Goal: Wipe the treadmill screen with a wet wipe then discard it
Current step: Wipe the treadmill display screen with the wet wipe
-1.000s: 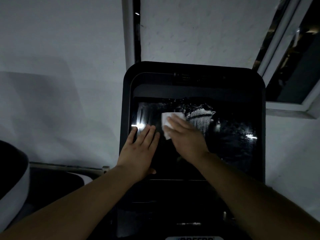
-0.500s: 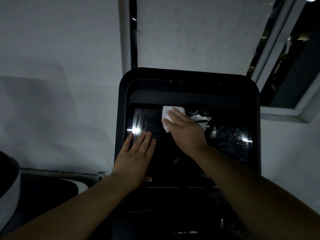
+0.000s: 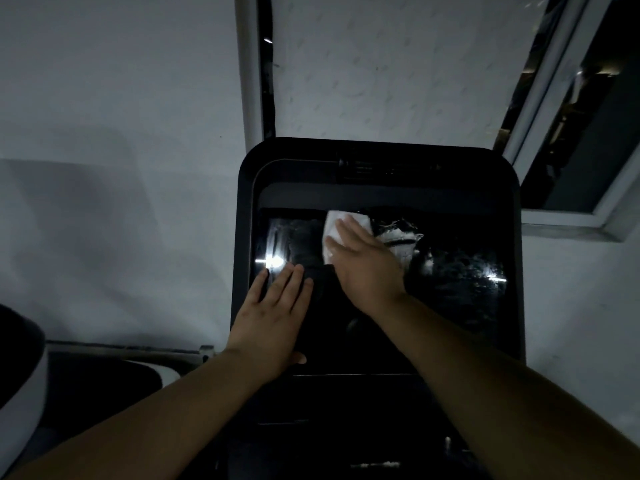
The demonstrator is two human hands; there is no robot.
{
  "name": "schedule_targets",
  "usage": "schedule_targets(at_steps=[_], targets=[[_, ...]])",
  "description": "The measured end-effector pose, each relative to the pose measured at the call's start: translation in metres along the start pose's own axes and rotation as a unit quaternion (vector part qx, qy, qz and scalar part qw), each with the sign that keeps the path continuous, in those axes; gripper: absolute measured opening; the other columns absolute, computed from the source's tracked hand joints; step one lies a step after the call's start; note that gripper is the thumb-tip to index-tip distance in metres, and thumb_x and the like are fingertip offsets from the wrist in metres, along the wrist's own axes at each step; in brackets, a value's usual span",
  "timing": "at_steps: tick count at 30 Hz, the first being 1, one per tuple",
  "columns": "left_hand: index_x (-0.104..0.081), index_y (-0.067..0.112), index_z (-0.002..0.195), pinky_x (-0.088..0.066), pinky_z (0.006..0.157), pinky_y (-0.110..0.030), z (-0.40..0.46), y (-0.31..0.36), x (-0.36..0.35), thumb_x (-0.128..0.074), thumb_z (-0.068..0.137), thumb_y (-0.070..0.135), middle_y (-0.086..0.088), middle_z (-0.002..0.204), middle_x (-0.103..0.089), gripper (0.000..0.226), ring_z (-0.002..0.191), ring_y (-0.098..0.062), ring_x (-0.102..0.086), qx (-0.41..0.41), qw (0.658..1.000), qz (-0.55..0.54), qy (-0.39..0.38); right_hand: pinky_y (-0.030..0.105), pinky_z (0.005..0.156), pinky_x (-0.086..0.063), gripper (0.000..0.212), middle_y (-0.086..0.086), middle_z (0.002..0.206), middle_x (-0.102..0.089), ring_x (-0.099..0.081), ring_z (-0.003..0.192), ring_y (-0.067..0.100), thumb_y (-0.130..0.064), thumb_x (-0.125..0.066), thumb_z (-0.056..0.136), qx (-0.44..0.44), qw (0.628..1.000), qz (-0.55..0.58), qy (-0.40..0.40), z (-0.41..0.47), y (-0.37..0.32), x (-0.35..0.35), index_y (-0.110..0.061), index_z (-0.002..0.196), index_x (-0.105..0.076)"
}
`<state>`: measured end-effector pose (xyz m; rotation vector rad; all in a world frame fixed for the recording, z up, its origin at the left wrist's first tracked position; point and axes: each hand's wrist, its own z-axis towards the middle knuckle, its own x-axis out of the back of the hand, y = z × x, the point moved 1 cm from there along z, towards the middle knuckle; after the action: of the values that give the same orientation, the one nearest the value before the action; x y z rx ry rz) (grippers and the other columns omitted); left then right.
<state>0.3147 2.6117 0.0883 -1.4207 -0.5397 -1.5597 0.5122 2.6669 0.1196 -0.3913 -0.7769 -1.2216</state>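
The black treadmill screen (image 3: pixel 460 271) fills the middle of the view, glossy with wet streaks and light glints. A white wet wipe (image 3: pixel 332 225) lies flat against the screen near its top edge, left of centre. My right hand (image 3: pixel 367 265) presses on the wipe with fingers spread over it, so much of the wipe is hidden. My left hand (image 3: pixel 273 317) rests flat on the screen's lower left part, fingers together, holding nothing.
A white wall stands behind the console. An open window (image 3: pixel 571 133) with a white frame is at the upper right. A vertical frame strip (image 3: pixel 249 64) runs up behind the console. A dark and white rounded object (image 3: pixel 20 393) sits at the lower left.
My right hand has slid the wipe upward on the screen, from its middle band to the top edge. My left hand has stayed flat at the lower left.
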Motion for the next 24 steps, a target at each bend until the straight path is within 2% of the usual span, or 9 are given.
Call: schedule_targets(at_steps=[2,5,7,10,12,15,19,21,24], targets=[[0.019,0.011,0.156,0.007,0.122,-0.057,0.0,0.0,0.0,-0.062,0.08,0.071,-0.017,0.167,0.02,0.126,0.153,-0.031,0.022,0.0,1.0,0.0,0.003,0.048,0.103,-0.051,0.037,0.013,0.146,-0.056,-0.045,0.142,0.027,-0.014,-0.07,0.086,0.031,0.999,0.019,-0.03,0.0,-0.012,-0.001,-0.012,0.123,-0.07],[0.019,0.011,0.156,0.006,0.122,-0.057,0.0,0.0,0.001,-0.063,0.08,0.071,-0.016,0.167,0.021,0.126,0.153,-0.031,0.022,-0.001,1.0,0.0,0.0,0.046,0.104,-0.051,0.036,0.012,0.147,-0.055,-0.044,0.142,0.026,-0.014,-0.065,0.087,0.046,0.999,0.003,-0.016,-0.006,0.011,0.007,-0.014,0.123,-0.07],[0.019,0.012,0.157,0.007,0.122,-0.056,0.0,0.0,-0.001,-0.063,0.081,0.07,-0.016,0.167,0.022,0.126,0.152,-0.031,0.023,0.0,1.0,-0.003,0.002,0.043,0.106,-0.049,0.037,0.013,0.145,-0.057,-0.045,0.142,0.026,-0.01,-0.064,0.086,0.018,1.0,-0.009,0.001,-0.01,0.023,0.008,-0.013,0.122,-0.07],[0.018,0.011,0.157,0.007,0.122,-0.056,0.0,-0.001,-0.002,-0.063,0.079,0.071,-0.016,0.167,0.02,0.127,0.153,-0.031,0.022,-0.003,1.0,-0.007,0.01,0.044,0.107,-0.048,0.034,0.012,0.144,-0.058,-0.043,0.143,0.027,-0.013,-0.061,0.089,-0.023,1.0,-0.008,0.007,-0.01,0.003,-0.002,-0.012,0.122,-0.069],[0.017,0.011,0.157,0.008,0.122,-0.056,-0.001,-0.002,-0.004,-0.063,0.079,0.072,-0.016,0.167,0.02,0.127,0.153,-0.031,0.021,-0.005,1.0,-0.008,0.014,0.048,0.104,-0.051,0.036,0.011,0.146,-0.056,-0.044,0.143,0.026,-0.015,-0.06,0.089,0.003,1.0,0.028,-0.008,-0.013,-0.011,-0.005,-0.012,0.124,-0.069],[0.015,0.011,0.158,0.008,0.122,-0.057,-0.001,-0.001,-0.003,-0.063,0.079,0.072,-0.017,0.167,0.019,0.127,0.153,-0.031,0.02,-0.006,1.0,-0.008,0.018,0.045,0.1,-0.053,0.037,0.012,0.145,-0.057,-0.046,0.142,0.025,-0.016,-0.057,0.089,0.046,0.999,0.009,-0.007,-0.018,0.01,0.004,-0.014,0.123,-0.07],[0.016,0.011,0.158,0.007,0.122,-0.056,-0.001,0.0,-0.002,-0.062,0.08,0.071,-0.016,0.166,0.021,0.125,0.153,-0.031,0.022,-0.003,1.0,-0.007,0.01,0.047,0.096,-0.055,0.042,0.013,0.142,-0.06,-0.049,0.139,0.028,-0.021,-0.042,0.09,-0.022,1.0,0.004,0.022,-0.021,0.024,0.012,-0.012,0.119,-0.071],[0.012,0.01,0.158,0.006,0.123,-0.057,-0.001,0.0,-0.002,-0.065,0.078,0.071,-0.017,0.167,0.017,0.127,0.154,-0.031,0.018,-0.008,1.0,-0.007,0.012,0.046,0.099,-0.054,0.039,0.013,0.141,-0.061,-0.049,0.139,0.028,-0.016,-0.048,0.089,-0.019,1.0,0.002,0.013,-0.016,0.007,0.007,-0.01,0.119,-0.072],[0.008,0.011,0.159,0.005,0.123,-0.056,-0.001,0.0,-0.001,-0.067,0.076,0.071,-0.017,0.168,0.011,0.128,0.154,-0.03,0.014,-0.007,1.0,-0.008,0.016,0.045,0.104,-0.051,0.036,0.012,0.144,-0.058,-0.045,0.142,0.026,-0.012,-0.06,0.087,0.037,0.999,0.016,-0.025,-0.016,-0.001,0.003,-0.012,0.122,-0.071]])
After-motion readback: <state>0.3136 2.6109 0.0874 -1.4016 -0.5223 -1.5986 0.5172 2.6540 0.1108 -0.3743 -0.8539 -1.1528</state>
